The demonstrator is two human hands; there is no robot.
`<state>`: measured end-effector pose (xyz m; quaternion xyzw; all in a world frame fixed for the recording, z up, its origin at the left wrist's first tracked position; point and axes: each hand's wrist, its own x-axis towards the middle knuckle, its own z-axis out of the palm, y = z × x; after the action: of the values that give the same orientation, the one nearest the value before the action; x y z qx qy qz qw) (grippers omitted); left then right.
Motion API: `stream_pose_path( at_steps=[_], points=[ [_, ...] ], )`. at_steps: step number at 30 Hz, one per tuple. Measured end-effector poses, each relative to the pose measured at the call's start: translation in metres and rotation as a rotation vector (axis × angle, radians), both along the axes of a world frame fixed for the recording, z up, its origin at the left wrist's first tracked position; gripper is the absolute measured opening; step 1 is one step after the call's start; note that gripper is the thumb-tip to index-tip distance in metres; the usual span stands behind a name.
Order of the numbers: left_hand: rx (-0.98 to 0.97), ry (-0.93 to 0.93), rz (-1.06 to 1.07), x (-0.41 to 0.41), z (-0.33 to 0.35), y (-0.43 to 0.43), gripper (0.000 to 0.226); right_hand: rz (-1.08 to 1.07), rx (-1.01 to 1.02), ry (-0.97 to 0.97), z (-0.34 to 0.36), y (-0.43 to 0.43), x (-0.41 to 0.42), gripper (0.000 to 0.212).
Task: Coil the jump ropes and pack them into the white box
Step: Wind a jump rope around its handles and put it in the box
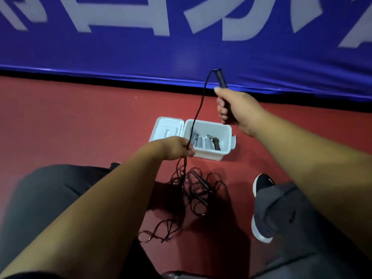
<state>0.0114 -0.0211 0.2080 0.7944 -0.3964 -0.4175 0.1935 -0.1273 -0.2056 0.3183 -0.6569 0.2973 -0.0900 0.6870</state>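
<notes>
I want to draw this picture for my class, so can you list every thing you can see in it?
white box: one, white, on the floor, lid open to its left
grey things: several, grey, inside the box, too blurred to name
handle: one, black, raised above the box
cord: one, black, from that handle down to the pile
rope pile: one tangle, black, on the floor nearer than the box
floor: red
banner: one, blue with white letters, behind the box
shoe: one plainly seen, black, white sole, right of the pile
trousers: grey
left hand: pinches the cord
right hand: grips the handle
</notes>
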Motion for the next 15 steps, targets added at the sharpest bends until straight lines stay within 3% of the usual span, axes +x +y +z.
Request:
stream_pose_path(
  at_steps=[6, 11, 15],
  points=[
    [-0.075, 0.026, 0.175, -0.010, 0.060, -0.001, 0.017, -0.171, -0.080, -0.168, 0.049, 0.005, -0.020, 0.019],
    [-0.329, 0.090, 0.348, -0.014, 0.135, -0.012, 0.020, -0.166, -0.085, -0.032, 0.041, 0.017, -0.034, 0.003],
    [-0.532, 0.202, 0.449, -0.022, 0.190, -0.021, 0.022, -0.078, -0.005, 0.082, 0.010, 0.034, -0.044, 0.007]
  ],
)
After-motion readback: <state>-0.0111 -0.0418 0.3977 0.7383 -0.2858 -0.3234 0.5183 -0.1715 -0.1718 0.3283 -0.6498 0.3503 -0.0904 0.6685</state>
